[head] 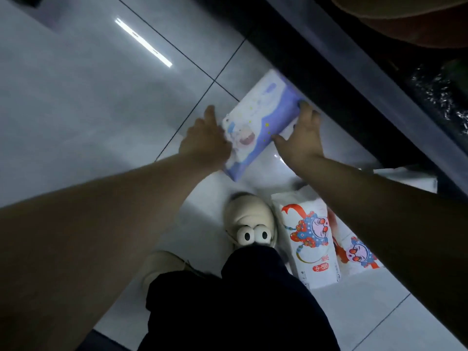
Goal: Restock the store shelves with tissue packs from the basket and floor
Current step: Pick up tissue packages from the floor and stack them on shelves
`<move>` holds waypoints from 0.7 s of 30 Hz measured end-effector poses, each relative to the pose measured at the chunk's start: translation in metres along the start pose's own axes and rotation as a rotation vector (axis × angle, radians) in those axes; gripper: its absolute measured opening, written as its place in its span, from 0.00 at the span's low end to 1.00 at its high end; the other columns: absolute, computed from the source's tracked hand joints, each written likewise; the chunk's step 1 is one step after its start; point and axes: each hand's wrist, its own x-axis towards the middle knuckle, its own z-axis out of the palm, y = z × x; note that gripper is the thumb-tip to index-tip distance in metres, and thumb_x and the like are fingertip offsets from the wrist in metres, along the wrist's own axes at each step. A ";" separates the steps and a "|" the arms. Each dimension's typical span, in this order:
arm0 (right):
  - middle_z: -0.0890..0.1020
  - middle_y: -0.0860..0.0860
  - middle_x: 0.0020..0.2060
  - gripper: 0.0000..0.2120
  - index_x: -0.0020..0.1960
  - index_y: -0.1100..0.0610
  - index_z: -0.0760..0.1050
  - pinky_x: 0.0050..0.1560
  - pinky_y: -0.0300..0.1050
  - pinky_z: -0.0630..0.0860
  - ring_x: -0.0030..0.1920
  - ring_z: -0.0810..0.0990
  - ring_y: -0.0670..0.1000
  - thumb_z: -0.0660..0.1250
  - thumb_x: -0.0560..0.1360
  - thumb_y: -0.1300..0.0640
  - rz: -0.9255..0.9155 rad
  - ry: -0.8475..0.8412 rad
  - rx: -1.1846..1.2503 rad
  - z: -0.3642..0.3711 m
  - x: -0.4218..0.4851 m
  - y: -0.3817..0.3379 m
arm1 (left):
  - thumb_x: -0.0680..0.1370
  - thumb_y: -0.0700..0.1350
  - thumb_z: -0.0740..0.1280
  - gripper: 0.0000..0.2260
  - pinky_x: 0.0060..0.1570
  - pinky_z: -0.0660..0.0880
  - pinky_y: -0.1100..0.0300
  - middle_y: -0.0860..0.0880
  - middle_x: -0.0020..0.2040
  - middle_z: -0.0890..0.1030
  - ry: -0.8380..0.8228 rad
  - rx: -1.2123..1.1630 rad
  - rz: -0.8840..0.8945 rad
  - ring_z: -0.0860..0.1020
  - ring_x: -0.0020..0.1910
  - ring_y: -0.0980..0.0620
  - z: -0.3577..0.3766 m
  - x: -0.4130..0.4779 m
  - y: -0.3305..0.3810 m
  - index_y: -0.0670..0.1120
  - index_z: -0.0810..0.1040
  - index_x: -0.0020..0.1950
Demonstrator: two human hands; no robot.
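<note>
Left hand: the left hand (pixel 205 139) grips the near-left edge of a purple-and-white plastic-wrapped tissue pack (pixel 260 117). Most fingers are hidden under the pack, and one points out along its side.
Right hand: the right hand (pixel 302 138) holds the opposite long edge, thumb laid on the printed face, fingers curled round the far side.
Held pack: it sits between the two hands, tilted, with the cartoon-face print upward. I cannot tell whether it touches the floor.
Floor: a glossy grey tiled floor (pixel 88 97) with dark joints spreads beyond and to the left of the left hand.
Shelf: a dark shelf edge (pixel 354 79) runs diagonally just beyond the right hand.
Other packs: a white tissue pack with red-and-blue opera-mask print (pixel 310 239) lies on the floor under the right forearm, nearer the person than the hands. A second white pack (pixel 359 254) lies just beside it.
Footwear: a cream slipper with cartoon eyes (pixel 249 219) stands nearer the person than the held pack, just left of the white packs. A second cream slipper (pixel 162 267) shows under the left forearm.
Clothing: dark trousers (pixel 240 300) cover the legs above the slippers.
</note>
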 end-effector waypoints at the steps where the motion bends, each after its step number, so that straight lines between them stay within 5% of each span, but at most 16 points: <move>1: 0.52 0.58 0.76 0.40 0.78 0.58 0.49 0.61 0.30 0.58 0.73 0.61 0.53 0.70 0.75 0.60 -0.050 -0.037 0.018 0.005 0.003 -0.009 | 0.77 0.47 0.65 0.38 0.58 0.71 0.52 0.46 0.64 0.72 -0.057 -0.121 -0.131 0.75 0.62 0.42 0.001 -0.008 -0.012 0.47 0.44 0.80; 4: 0.46 0.55 0.79 0.44 0.80 0.54 0.46 0.69 0.43 0.60 0.76 0.56 0.56 0.71 0.75 0.54 0.059 0.008 0.054 0.023 0.009 -0.038 | 0.74 0.51 0.73 0.50 0.66 0.66 0.51 0.40 0.74 0.62 0.014 -0.178 -0.262 0.68 0.70 0.40 -0.014 -0.022 -0.042 0.47 0.38 0.79; 7: 0.56 0.57 0.76 0.50 0.78 0.56 0.48 0.67 0.53 0.65 0.74 0.61 0.60 0.74 0.69 0.40 0.371 0.013 0.097 0.038 0.015 -0.058 | 0.70 0.54 0.76 0.52 0.73 0.55 0.51 0.41 0.79 0.51 0.136 -0.018 -0.099 0.53 0.78 0.42 -0.039 -0.002 -0.058 0.44 0.42 0.80; 11: 0.74 0.57 0.64 0.48 0.72 0.62 0.62 0.60 0.49 0.75 0.61 0.78 0.58 0.72 0.66 0.32 0.504 -0.172 0.287 0.054 0.026 -0.053 | 0.69 0.53 0.77 0.43 0.64 0.67 0.54 0.37 0.73 0.65 -0.047 -0.138 -0.138 0.67 0.71 0.42 -0.041 0.020 -0.047 0.38 0.61 0.75; 13: 0.77 0.55 0.62 0.49 0.69 0.62 0.69 0.59 0.50 0.78 0.57 0.80 0.57 0.74 0.61 0.30 0.454 -0.211 0.352 0.050 0.027 -0.051 | 0.68 0.48 0.78 0.44 0.63 0.69 0.57 0.39 0.73 0.64 0.045 -0.378 -0.302 0.70 0.69 0.44 -0.041 0.020 -0.048 0.41 0.57 0.77; 15: 0.81 0.55 0.58 0.50 0.65 0.59 0.74 0.56 0.51 0.80 0.53 0.83 0.56 0.75 0.52 0.29 0.435 -0.237 0.417 0.040 0.022 -0.048 | 0.64 0.46 0.80 0.44 0.46 0.78 0.60 0.37 0.71 0.68 0.091 -0.813 -0.488 0.76 0.59 0.40 -0.051 0.011 -0.057 0.39 0.63 0.75; 18: 0.85 0.54 0.49 0.24 0.53 0.56 0.79 0.51 0.48 0.81 0.46 0.85 0.54 0.76 0.66 0.40 0.369 -0.285 0.506 0.011 -0.014 -0.060 | 0.70 0.39 0.76 0.18 0.22 0.75 0.60 0.35 0.53 0.78 0.006 -1.228 -0.491 0.77 0.37 0.41 -0.073 -0.021 -0.065 0.33 0.76 0.55; 21: 0.85 0.52 0.45 0.12 0.45 0.53 0.77 0.43 0.41 0.80 0.43 0.85 0.50 0.75 0.71 0.46 0.310 -0.249 0.541 -0.022 -0.060 -0.087 | 0.75 0.38 0.72 0.08 0.27 0.77 0.60 0.39 0.43 0.81 0.007 -1.212 -0.386 0.78 0.37 0.43 -0.104 -0.072 -0.067 0.35 0.78 0.49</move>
